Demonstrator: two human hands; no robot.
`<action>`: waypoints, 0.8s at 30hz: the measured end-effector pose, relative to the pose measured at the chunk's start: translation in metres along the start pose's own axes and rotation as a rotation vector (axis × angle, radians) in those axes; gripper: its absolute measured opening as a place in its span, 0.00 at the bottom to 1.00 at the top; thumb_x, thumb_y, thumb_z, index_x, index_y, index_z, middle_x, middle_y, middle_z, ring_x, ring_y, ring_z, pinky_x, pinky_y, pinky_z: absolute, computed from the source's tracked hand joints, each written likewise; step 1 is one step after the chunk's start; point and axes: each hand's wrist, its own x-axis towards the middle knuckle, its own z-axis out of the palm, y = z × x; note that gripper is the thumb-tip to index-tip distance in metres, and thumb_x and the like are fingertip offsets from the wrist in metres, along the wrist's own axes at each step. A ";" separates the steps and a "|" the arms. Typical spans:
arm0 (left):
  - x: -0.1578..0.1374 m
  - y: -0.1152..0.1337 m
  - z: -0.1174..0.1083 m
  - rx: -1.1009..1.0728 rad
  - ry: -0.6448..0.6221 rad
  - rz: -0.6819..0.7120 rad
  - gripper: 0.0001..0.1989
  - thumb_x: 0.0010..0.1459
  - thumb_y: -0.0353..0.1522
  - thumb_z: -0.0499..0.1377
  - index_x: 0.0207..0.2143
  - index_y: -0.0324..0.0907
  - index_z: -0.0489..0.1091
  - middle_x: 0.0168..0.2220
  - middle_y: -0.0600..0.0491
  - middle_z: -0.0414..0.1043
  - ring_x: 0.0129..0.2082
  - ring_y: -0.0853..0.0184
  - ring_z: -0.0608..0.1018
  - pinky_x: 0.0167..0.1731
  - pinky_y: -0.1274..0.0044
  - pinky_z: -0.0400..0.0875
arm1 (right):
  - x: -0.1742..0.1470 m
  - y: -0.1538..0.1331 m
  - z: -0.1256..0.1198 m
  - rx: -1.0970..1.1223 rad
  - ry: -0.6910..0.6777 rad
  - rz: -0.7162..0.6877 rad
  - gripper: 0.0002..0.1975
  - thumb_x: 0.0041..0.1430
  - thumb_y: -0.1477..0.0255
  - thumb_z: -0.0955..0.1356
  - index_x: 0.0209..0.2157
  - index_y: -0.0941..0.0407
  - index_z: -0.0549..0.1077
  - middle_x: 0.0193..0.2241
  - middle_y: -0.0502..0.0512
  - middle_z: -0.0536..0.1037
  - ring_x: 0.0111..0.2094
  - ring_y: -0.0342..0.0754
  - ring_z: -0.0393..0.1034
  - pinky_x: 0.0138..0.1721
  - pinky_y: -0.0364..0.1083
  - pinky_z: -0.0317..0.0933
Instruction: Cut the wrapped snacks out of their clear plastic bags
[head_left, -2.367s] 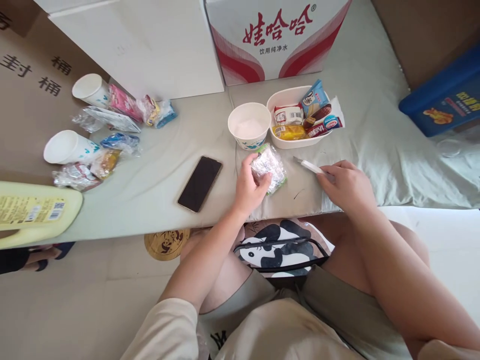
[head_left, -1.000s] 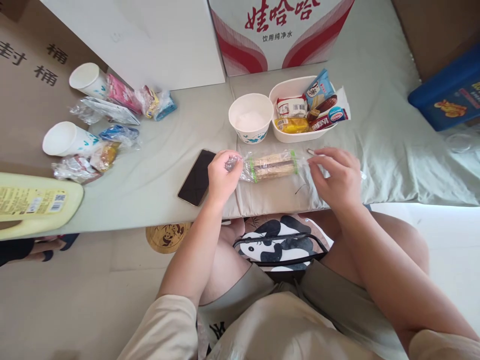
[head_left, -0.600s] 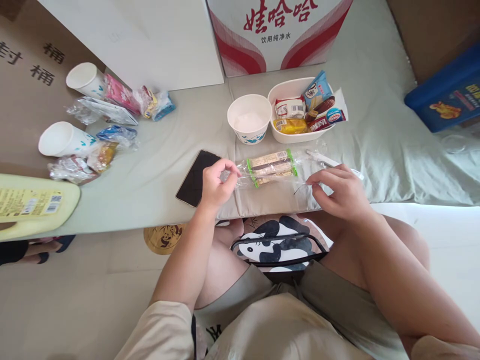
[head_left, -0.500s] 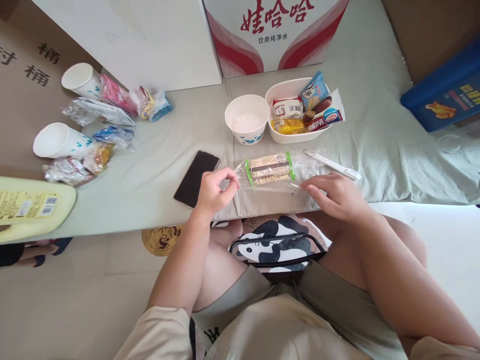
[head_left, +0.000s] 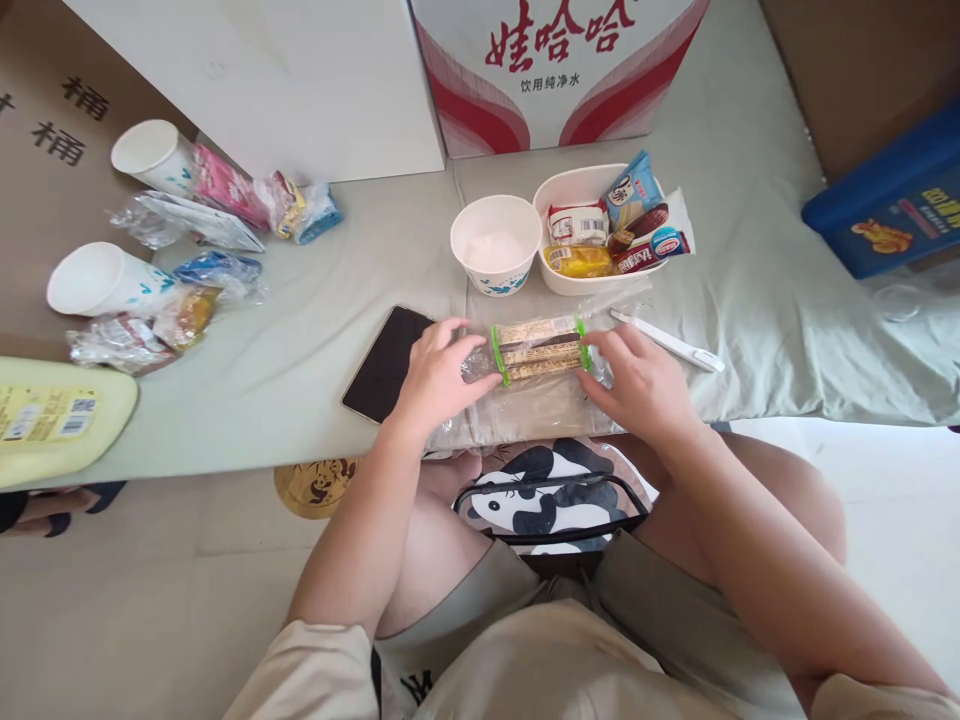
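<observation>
On a pale green cloth (head_left: 300, 350), a green-edged snack pack (head_left: 541, 350) is laid flat, framed end to end by two bare hands. Its left end is met by the left hand (head_left: 442, 375), thumb and fingers parted; its right end is met by the fingertips of the right hand (head_left: 641, 385), likewise parted. Whether pack or plastic is pinched by either cannot be told. Clear plastic wrap (head_left: 619, 298) is crumpled around the pack. A phone (head_left: 382, 365) is partly covered by the left hand. A white cutter (head_left: 671, 342) is left lying just beyond the right. Behind, a paper bowl (head_left: 495, 278) is set beside a tub (head_left: 600, 284) filled with wrapped snacks (head_left: 577, 261).
</observation>
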 end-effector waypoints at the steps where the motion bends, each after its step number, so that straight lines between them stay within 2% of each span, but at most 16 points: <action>1: 0.001 0.000 0.002 -0.035 -0.041 -0.001 0.13 0.53 0.34 0.69 0.43 0.45 0.78 0.55 0.45 0.75 0.58 0.51 0.75 0.60 0.57 0.69 | 0.001 -0.002 0.002 0.009 -0.011 -0.065 0.16 0.64 0.68 0.66 0.51 0.54 0.77 0.47 0.64 0.80 0.44 0.59 0.75 0.43 0.54 0.68; 3: 0.001 0.003 0.005 -0.161 -0.051 -0.014 0.04 0.61 0.33 0.62 0.37 0.44 0.76 0.51 0.46 0.78 0.52 0.56 0.79 0.56 0.61 0.73 | 0.001 -0.006 0.007 0.027 -0.047 -0.154 0.16 0.64 0.70 0.66 0.51 0.54 0.77 0.56 0.66 0.76 0.55 0.64 0.72 0.53 0.59 0.68; 5: 0.002 0.009 0.008 -0.364 -0.037 -0.070 0.09 0.65 0.37 0.58 0.35 0.43 0.73 0.48 0.46 0.80 0.46 0.59 0.82 0.48 0.65 0.78 | 0.000 -0.008 0.012 0.048 -0.077 -0.180 0.22 0.63 0.72 0.67 0.58 0.54 0.74 0.63 0.66 0.71 0.64 0.66 0.65 0.59 0.62 0.65; 7: 0.002 0.017 0.012 -0.632 -0.062 -0.172 0.14 0.66 0.44 0.57 0.34 0.44 0.71 0.45 0.46 0.81 0.42 0.60 0.83 0.36 0.70 0.80 | 0.000 -0.008 0.016 0.087 -0.101 -0.188 0.28 0.62 0.73 0.67 0.63 0.55 0.69 0.67 0.66 0.67 0.69 0.66 0.59 0.64 0.63 0.62; 10: 0.002 0.034 0.017 -1.024 -0.161 -0.351 0.19 0.62 0.50 0.60 0.35 0.44 0.68 0.40 0.47 0.82 0.36 0.59 0.84 0.20 0.78 0.72 | 0.001 -0.007 0.022 0.140 -0.108 -0.184 0.31 0.61 0.71 0.69 0.66 0.55 0.67 0.68 0.66 0.66 0.71 0.67 0.58 0.66 0.65 0.61; 12: 0.003 0.045 0.018 -1.166 -0.226 -0.451 0.20 0.59 0.50 0.63 0.35 0.44 0.67 0.40 0.47 0.82 0.35 0.60 0.84 0.15 0.82 0.65 | 0.002 -0.005 0.024 0.167 -0.095 -0.178 0.30 0.62 0.68 0.69 0.65 0.54 0.68 0.68 0.65 0.68 0.70 0.67 0.59 0.66 0.65 0.61; 15: 0.007 0.053 0.016 -1.206 -0.200 -0.543 0.18 0.59 0.47 0.64 0.35 0.43 0.66 0.39 0.47 0.82 0.34 0.61 0.85 0.13 0.84 0.56 | 0.003 0.000 0.025 0.226 -0.076 -0.168 0.26 0.64 0.68 0.68 0.64 0.52 0.69 0.66 0.64 0.70 0.68 0.65 0.63 0.66 0.65 0.63; 19: 0.016 0.044 0.012 -1.115 -0.006 -0.601 0.15 0.63 0.44 0.61 0.34 0.43 0.65 0.36 0.49 0.80 0.31 0.66 0.84 0.14 0.85 0.49 | 0.005 0.007 0.020 0.371 -0.078 -0.155 0.26 0.64 0.65 0.69 0.63 0.51 0.70 0.64 0.64 0.71 0.65 0.63 0.68 0.64 0.63 0.66; 22: 0.021 0.034 0.010 -0.993 0.099 -0.606 0.13 0.66 0.39 0.59 0.31 0.42 0.65 0.33 0.52 0.78 0.29 0.70 0.83 0.17 0.85 0.56 | 0.003 0.009 0.015 0.488 -0.043 -0.120 0.26 0.64 0.61 0.70 0.62 0.51 0.71 0.62 0.65 0.73 0.62 0.63 0.70 0.62 0.63 0.67; 24: 0.021 0.031 0.009 -0.946 0.124 -0.598 0.12 0.68 0.36 0.57 0.31 0.42 0.65 0.32 0.53 0.78 0.29 0.72 0.82 0.21 0.85 0.63 | -0.001 0.010 0.014 0.548 0.049 -0.064 0.23 0.63 0.60 0.71 0.58 0.51 0.74 0.55 0.65 0.76 0.57 0.62 0.74 0.59 0.63 0.69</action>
